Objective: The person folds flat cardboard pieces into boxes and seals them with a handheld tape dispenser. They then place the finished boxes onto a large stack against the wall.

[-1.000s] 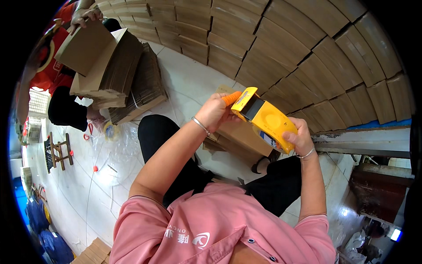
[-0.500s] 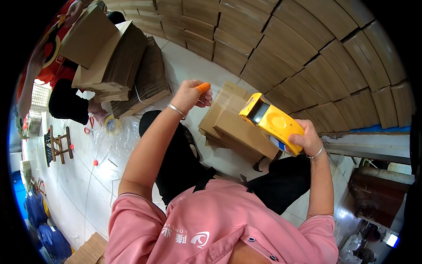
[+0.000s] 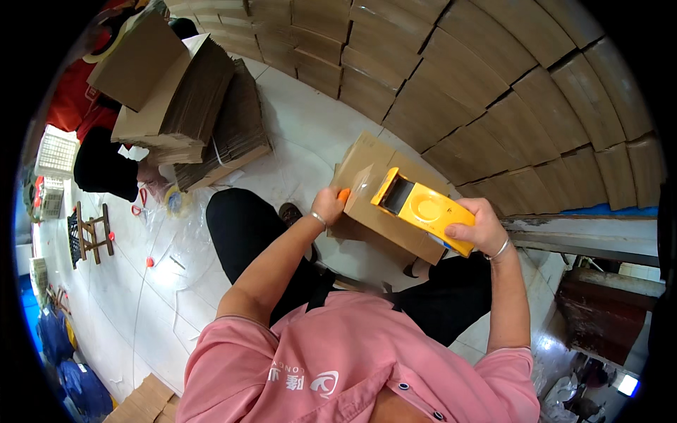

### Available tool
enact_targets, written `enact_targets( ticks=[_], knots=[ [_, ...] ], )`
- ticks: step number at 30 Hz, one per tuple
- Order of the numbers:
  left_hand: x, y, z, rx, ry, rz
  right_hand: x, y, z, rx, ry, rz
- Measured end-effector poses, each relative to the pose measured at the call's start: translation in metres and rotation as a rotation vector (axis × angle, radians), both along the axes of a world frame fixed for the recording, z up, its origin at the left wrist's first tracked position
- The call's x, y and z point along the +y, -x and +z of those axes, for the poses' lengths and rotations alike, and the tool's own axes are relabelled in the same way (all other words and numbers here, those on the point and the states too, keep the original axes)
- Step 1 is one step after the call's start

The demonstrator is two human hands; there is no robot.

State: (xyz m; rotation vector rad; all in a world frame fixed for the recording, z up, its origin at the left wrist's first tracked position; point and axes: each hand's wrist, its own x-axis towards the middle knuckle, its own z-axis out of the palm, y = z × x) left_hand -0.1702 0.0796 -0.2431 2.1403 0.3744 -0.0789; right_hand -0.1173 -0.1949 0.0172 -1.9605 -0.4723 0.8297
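Yellow tape dispenser (image 3: 427, 209) over cardboard box (image 3: 389, 228), held in right hand (image 3: 481, 227), left hand (image 3: 328, 206) at box's end, grip unclear

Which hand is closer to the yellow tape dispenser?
Right. The right hand holds the tape dispenser at its right end; the left hand is off to its left, apart from it, by the box's left end.

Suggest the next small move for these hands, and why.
I'd probably press the front end of the yellow tape dispenser against the cardboard box. The right hand grips the dispenser with that end over the box, while the left hand is at the box's left end, seemingly placed to steady it. Whether the dispenser already touches is unclear.
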Motion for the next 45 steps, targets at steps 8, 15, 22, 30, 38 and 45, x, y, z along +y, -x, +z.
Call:
enact_targets(
  ticks=[8,15,22,30,38,45],
  knots=[
    [0.008,0.028,0.105,-0.352,0.391,-0.220,-0.003,-0.005,-0.004,-0.036,-0.043,-0.008],
    [0.004,0.007,0.182,-0.312,-0.459,-0.642,-0.009,-0.005,-0.008,-0.036,-0.061,-0.008],
    [-0.018,-0.025,0.170,-0.326,-0.759,-0.808,-0.008,-0.019,-0.005,0.023,0.013,0.095],
    [-0.008,-0.026,0.174,-0.396,-0.750,-0.843,-0.158,0.013,0.022,0.072,0.196,0.011],
    [-0.028,-0.031,0.188,-0.373,-0.776,-0.892,-0.186,0.034,-0.064,0.031,0.427,0.020],
    [-0.032,-0.020,0.196,-0.313,-0.899,-0.887,-0.075,0.019,-0.066,-0.270,0.856,0.017]
  ],
)
